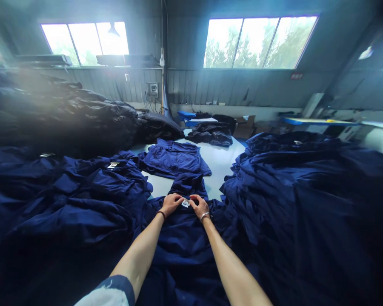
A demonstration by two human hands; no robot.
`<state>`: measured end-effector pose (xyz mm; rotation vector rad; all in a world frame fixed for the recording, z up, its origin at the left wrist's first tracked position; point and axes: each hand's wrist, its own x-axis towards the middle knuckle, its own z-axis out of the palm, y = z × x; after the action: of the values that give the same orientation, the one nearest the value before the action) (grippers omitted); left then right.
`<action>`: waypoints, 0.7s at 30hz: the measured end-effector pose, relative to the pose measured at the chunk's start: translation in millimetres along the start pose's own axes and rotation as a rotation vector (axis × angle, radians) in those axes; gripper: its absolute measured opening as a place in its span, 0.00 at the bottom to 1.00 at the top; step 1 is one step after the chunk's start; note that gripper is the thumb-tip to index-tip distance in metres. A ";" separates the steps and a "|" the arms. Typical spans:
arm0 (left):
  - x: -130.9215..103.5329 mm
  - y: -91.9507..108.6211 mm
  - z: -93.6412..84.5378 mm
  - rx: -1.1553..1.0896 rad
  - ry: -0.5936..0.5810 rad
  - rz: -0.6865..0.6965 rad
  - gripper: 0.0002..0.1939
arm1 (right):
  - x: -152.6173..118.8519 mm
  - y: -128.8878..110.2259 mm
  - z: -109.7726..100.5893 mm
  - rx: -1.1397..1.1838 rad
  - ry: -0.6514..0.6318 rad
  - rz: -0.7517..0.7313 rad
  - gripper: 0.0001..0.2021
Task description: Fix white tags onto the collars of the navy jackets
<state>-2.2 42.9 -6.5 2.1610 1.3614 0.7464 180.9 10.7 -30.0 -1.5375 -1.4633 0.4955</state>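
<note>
A dark blue garment (185, 233) lies spread in front of me, its upper part stretching away over the white table. At its neck area sits a small white label (185, 203). My left hand (172, 203) is closed at the label's left side, thumb and fingers pinching the garment there. On the right side of the label my right hand (199, 206) is closed too, its fingers bent and pressed on the garment. Just beyond both hands, another blue garment (175, 157) lies folded flat.
Heaps of blue garments stand at the left (67, 195) and right (306, 182). Behind the left heap rises a large black pile (83, 114). A smaller black bundle (210, 133) rests on the white table (221, 155). Farther back are cardboard boxes (245, 125).
</note>
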 end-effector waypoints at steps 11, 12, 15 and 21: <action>-0.7 25.1 -37.8 0.187 -0.174 0.137 0.18 | 38.0 -38.6 -34.1 -0.153 -0.086 -0.005 0.30; -4.0 27.5 -43.0 0.202 -0.170 0.129 0.19 | 39.2 -43.1 -40.1 -0.183 -0.123 -0.039 0.31; -20.7 28.4 -54.7 0.287 -0.216 0.064 0.29 | 31.0 -45.3 -55.4 -0.332 -0.234 -0.085 0.32; -56.5 13.4 -59.8 0.490 -0.309 -0.030 0.44 | -10.2 -17.1 -67.7 -0.692 -0.378 0.047 0.36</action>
<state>-53.5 -7.7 35.4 2.4805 1.5139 0.0506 223.6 -24.1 14.1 -2.0955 -2.0321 0.3287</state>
